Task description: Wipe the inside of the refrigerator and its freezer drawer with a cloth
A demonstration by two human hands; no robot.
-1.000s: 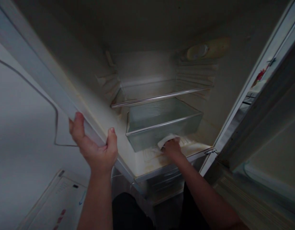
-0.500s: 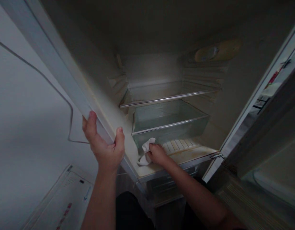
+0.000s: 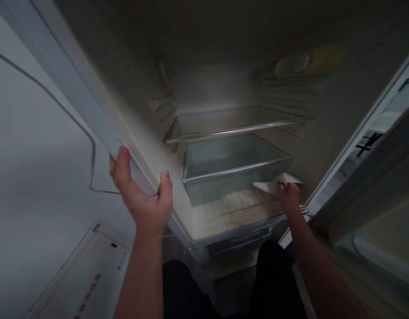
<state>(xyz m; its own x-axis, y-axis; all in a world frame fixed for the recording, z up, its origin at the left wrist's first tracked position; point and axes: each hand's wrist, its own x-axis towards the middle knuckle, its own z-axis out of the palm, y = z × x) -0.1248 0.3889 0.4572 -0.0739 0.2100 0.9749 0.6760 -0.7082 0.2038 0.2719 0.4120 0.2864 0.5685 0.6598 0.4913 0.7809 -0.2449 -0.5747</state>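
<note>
Left hand [image 3: 143, 204] hooked round white fridge side edge [image 3: 88, 97], thumb inside. Right hand [image 3: 289, 197] pinching crumpled white cloth [image 3: 287, 178], near see-through greenish boxy drawer [image 3: 224, 188].

The drawer [image 3: 229, 182] sits below the shelf [image 3: 224, 121] inside the fridge [image 3: 134, 141].

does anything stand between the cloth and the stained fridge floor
Nothing visible does: the right hand holds the white cloth near the right wall, with the stained floor exposed in front of the drawer.

Dk trousers [image 3: 275, 283] – f'arms [image 3: 143, 270] bare
</note>
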